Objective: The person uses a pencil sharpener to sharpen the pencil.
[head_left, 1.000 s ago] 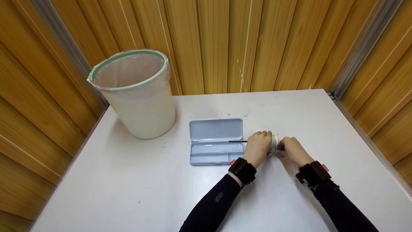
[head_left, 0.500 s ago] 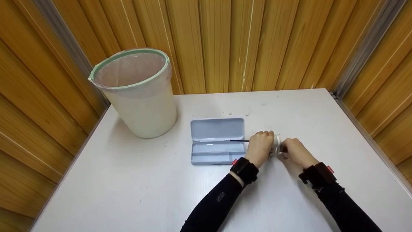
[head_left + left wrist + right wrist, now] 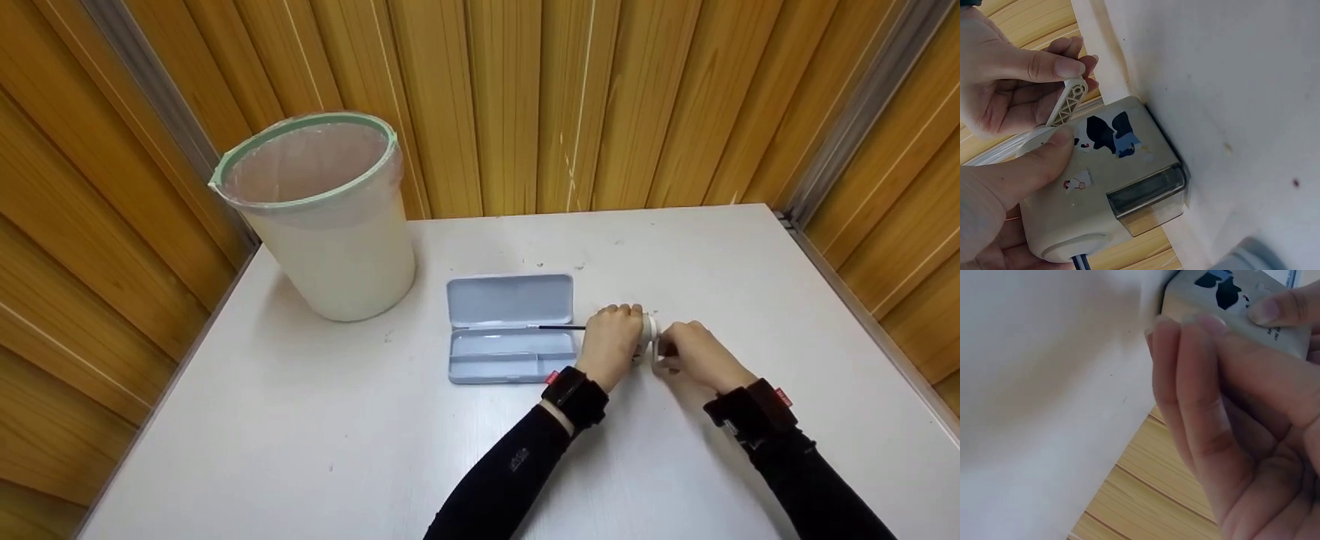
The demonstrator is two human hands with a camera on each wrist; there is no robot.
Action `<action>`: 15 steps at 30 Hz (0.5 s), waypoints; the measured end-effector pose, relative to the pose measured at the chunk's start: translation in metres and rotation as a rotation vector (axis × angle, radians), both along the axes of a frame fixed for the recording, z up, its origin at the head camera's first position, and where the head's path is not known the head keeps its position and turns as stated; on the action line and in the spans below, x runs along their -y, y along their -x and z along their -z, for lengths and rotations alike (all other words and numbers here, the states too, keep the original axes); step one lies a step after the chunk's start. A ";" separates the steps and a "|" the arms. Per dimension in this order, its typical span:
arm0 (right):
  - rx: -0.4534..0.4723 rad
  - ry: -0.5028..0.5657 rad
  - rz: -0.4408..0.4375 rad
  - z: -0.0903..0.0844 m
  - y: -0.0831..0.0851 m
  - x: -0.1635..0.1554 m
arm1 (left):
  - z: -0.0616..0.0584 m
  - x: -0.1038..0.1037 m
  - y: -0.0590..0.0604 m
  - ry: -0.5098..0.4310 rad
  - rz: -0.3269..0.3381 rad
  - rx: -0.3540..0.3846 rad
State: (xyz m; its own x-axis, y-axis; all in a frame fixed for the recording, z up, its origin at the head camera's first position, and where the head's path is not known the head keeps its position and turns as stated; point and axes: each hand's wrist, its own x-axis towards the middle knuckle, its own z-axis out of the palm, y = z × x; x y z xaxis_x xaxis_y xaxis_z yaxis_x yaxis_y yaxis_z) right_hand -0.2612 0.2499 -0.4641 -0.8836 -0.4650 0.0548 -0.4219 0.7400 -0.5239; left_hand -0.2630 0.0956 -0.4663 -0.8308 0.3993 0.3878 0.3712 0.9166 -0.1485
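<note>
My left hand grips a cream crank pencil sharpener with cartoon stickers and a clear shavings drawer. It sits on the table, and the hand covers most of it in the head view. A thin dark pencil sticks out of its left side toward the open case; its front end is hidden inside the sharpener. On the opposite side, my right hand pinches the end of the crank handle between thumb and fingers. In the right wrist view those fingers hide the handle.
An open light-blue pencil case with divided compartments lies just left of my left hand. A tall cream bin with a green rim and plastic liner stands at the back left. Wood-panelled walls enclose the white table.
My right hand has shifted slightly right and away from the sharpener's end, and the crank shows more plainly beside it. My left hand keeps its grip on the sharpener.
</note>
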 end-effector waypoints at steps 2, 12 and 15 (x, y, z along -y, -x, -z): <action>0.009 -0.007 -0.010 -0.002 -0.002 -0.001 | 0.000 -0.001 -0.001 0.000 -0.001 0.010; -0.025 -0.016 -0.016 -0.033 -0.014 -0.002 | -0.002 0.000 -0.002 0.018 -0.010 -0.019; -0.057 -0.019 0.005 -0.036 -0.017 -0.002 | -0.001 0.000 -0.003 0.021 -0.002 -0.021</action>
State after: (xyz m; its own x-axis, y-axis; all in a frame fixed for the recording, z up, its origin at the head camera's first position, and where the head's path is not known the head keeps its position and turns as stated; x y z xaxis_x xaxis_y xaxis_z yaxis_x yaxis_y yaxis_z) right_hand -0.2442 0.2522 -0.4279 -0.8817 -0.4618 0.0968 -0.4469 0.7518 -0.4848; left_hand -0.2599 0.0957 -0.4654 -0.8232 0.4060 0.3969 0.3662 0.9139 -0.1753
